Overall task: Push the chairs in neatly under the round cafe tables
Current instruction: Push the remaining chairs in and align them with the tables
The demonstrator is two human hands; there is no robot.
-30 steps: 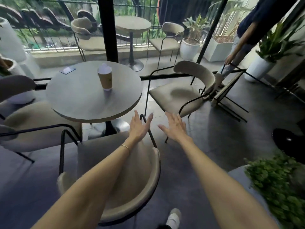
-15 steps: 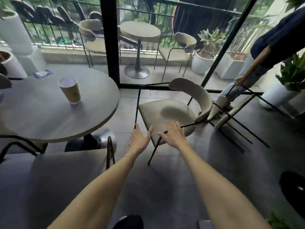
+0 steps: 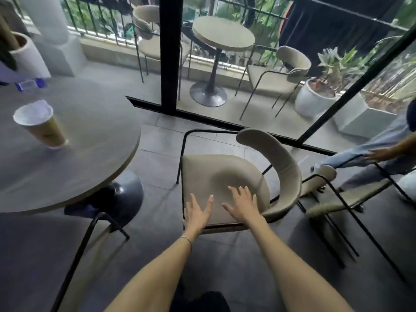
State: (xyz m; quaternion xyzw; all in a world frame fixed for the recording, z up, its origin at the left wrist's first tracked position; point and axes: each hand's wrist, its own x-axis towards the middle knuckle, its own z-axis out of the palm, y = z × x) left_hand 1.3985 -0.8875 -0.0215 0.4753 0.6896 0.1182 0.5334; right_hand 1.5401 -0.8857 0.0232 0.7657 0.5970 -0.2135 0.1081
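A beige chair (image 3: 227, 176) with a curved backrest and thin black legs stands to the right of the round grey cafe table (image 3: 90, 154), apart from it, its backrest on the right side. My left hand (image 3: 197, 216) is open over the near edge of the seat, fingers spread. My right hand (image 3: 242, 202) is open over the seat, just left of the backrest's near end. I cannot tell whether either hand touches the seat. Another beige chair (image 3: 45, 255) sits at the lower left, its seat partly under the table.
A paper cup (image 3: 41, 126) and a small blue-edged card (image 3: 29, 84) are on the table. Another person's hand (image 3: 380, 154) holds a tilted chair (image 3: 342, 197) at the right. Beyond the black door frame (image 3: 167, 52) stand a second round table (image 3: 222, 34), two chairs and planters.
The view has moved right and closer to the beige chair. Both open hands have travelled forward from the floor in front of it to over its seat.
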